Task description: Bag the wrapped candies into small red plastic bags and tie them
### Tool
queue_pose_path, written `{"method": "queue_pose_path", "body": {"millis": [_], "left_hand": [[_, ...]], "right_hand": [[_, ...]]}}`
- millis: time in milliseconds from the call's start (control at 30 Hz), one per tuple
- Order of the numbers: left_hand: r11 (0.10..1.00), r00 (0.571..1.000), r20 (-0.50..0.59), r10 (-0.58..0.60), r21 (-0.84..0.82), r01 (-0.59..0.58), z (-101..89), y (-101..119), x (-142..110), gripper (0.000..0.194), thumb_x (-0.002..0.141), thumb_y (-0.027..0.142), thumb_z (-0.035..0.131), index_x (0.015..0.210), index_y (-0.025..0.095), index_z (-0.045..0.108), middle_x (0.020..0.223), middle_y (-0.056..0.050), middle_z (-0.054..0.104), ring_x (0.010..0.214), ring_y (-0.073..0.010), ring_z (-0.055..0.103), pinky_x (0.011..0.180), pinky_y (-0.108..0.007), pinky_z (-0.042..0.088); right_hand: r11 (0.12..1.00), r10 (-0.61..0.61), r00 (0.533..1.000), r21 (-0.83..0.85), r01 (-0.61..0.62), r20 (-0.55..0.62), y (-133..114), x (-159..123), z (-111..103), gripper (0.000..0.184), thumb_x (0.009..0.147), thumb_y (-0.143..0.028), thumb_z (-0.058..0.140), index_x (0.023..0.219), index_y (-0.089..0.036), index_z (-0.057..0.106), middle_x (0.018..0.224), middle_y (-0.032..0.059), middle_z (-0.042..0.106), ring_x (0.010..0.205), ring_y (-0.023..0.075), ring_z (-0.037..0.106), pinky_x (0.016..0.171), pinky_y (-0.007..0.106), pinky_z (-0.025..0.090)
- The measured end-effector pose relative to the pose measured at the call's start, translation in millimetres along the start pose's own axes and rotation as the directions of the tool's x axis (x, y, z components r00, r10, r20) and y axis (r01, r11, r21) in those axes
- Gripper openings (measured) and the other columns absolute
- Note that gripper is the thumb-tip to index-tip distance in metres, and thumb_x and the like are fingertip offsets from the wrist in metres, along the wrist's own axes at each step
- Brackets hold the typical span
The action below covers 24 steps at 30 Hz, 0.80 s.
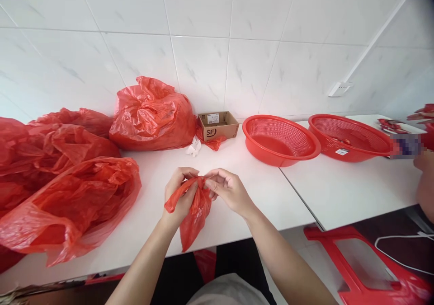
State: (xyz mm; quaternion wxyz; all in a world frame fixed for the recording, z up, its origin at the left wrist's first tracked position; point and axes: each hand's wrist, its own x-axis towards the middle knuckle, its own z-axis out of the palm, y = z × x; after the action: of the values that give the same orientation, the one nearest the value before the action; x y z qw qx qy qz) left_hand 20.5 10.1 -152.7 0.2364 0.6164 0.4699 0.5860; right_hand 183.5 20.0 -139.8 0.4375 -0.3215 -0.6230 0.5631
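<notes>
Between my hands, just above the front part of the white table [156,223], hangs a small red plastic bag [196,219]. Its gathered top looks twisted or knotted. My left hand [181,192] is closed round the bunched neck, with a loose flap of plastic hanging over the thumb. On the other side, my right hand [228,188] pinches the bag's top between thumb and fingers. The fingertips of both hands nearly meet there. What the bag holds, if anything, is hidden.
Large red bags [152,115] crowd the left and back. A small cardboard box [219,129] and a crumpled white tissue [194,147] lie ahead. Two red plastic baskets [281,158] [359,153] stand to the right. A red stool [339,260] and another person's arm [426,183] are at far right.
</notes>
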Motion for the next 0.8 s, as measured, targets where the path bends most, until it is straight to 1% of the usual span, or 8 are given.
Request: {"method": "queue_pose_path", "body": {"millis": [133,267,333,400,533,600,700,800], "left_hand": [[0.995,0.996,0.087,0.027,0.091,-0.035,-8.7,6.3,5.9,0.006,0.082,0.021,0.064,0.083,0.024,0.068,0.083,-0.001,0.067,0.075,-0.0165,0.062,0.069,-0.028,0.047],[0.989,0.958,0.288,-0.003,0.143,-0.04,-22.1,9.4,15.1,0.009,0.083,0.026,0.065,0.085,0.027,0.074,0.088,-0.001,0.073,0.08,-0.0186,0.067,0.073,-0.029,0.05],[0.988,0.932,0.361,-0.008,0.145,-0.048,-29.5,7.8,20.3,0.012,0.084,0.029,0.065,0.089,0.029,0.076,0.091,-0.002,0.074,0.085,-0.0202,0.068,0.078,-0.031,0.051],[0.986,0.93,0.367,0.021,0.145,-0.079,-36.1,4.5,25.2,0.016,0.086,0.03,0.063,0.093,0.03,0.077,0.092,-0.003,0.074,0.089,-0.0216,0.068,0.082,-0.033,0.052],[0.975,0.952,0.299,0.064,0.183,-0.123,-42.0,-4.4,32.4,0.016,0.086,0.03,0.062,0.09,0.028,0.078,0.09,-0.004,0.074,0.087,-0.0221,0.068,0.084,-0.034,0.051],[0.976,0.955,0.292,0.058,0.185,-0.116,-40.6,-7.8,35.2,0.015,0.085,0.031,0.063,0.086,0.027,0.078,0.09,-0.004,0.075,0.086,-0.0222,0.068,0.081,-0.033,0.051],[0.979,0.949,0.311,0.049,0.173,-0.107,-37.9,-1.4,42.0,0.015,0.084,0.033,0.064,0.084,0.026,0.077,0.09,-0.004,0.075,0.085,-0.0223,0.069,0.079,-0.032,0.052],[0.972,0.923,0.373,0.092,0.166,-0.164,-47.2,32.3,56.5,0.013,0.084,0.032,0.066,0.084,0.024,0.076,0.087,-0.004,0.074,0.083,-0.0205,0.068,0.077,-0.03,0.052]], "right_hand": [[0.999,0.04,0.999,0.032,-0.04,-0.019,1.4,2.6,-4.1,0.027,0.085,-0.042,0.064,0.099,-0.018,0.066,0.081,0.0011,0.064,0.065,0.012,0.059,0.061,0.027,0.052],[0.964,-0.036,0.999,-0.263,0.038,0.014,-3.5,1.9,-7.1,0.013,0.088,-0.031,0.06,0.092,-0.02,0.064,0.084,0.0011,0.065,0.073,0.0136,0.06,0.067,0.028,0.049],[0.864,-0.126,0.991,-0.487,0.131,0.044,-9.4,-0.8,-9.0,0.006,0.088,-0.023,0.057,0.088,-0.02,0.062,0.086,0.0013,0.065,0.075,0.0135,0.058,0.068,0.028,0.046],[0.742,-0.187,0.977,-0.637,0.209,0.104,-15.4,-5.0,-9.6,0.006,0.086,-0.016,0.054,0.084,-0.02,0.058,0.085,0.0011,0.064,0.072,0.0129,0.055,0.066,0.027,0.042],[0.62,-0.175,0.96,-0.733,0.279,0.217,-21.3,-14.5,-6.3,0.012,0.082,-0.009,0.05,0.079,-0.02,0.052,0.079,0.0008,0.059,0.069,0.0129,0.05,0.063,0.025,0.038],[0.62,-0.151,0.961,-0.735,0.276,0.233,-21.1,-18.1,-5.5,0.014,0.081,-0.007,0.049,0.078,-0.02,0.05,0.078,0.0006,0.058,0.068,0.0126,0.049,0.062,0.025,0.037],[0.682,-0.128,0.968,-0.689,0.245,0.218,-20.2,-21.4,-6.8,0.014,0.081,-0.007,0.049,0.077,-0.02,0.047,0.078,-0.0004,0.055,0.066,0.0115,0.046,0.061,0.024,0.037],[0.782,-0.147,0.975,-0.584,0.216,0.163,-21.4,-23.4,-5.0,0.011,0.085,-0.012,0.05,0.079,-0.02,0.049,0.076,-0.0014,0.054,0.063,0.0106,0.045,0.059,0.024,0.037]]}}
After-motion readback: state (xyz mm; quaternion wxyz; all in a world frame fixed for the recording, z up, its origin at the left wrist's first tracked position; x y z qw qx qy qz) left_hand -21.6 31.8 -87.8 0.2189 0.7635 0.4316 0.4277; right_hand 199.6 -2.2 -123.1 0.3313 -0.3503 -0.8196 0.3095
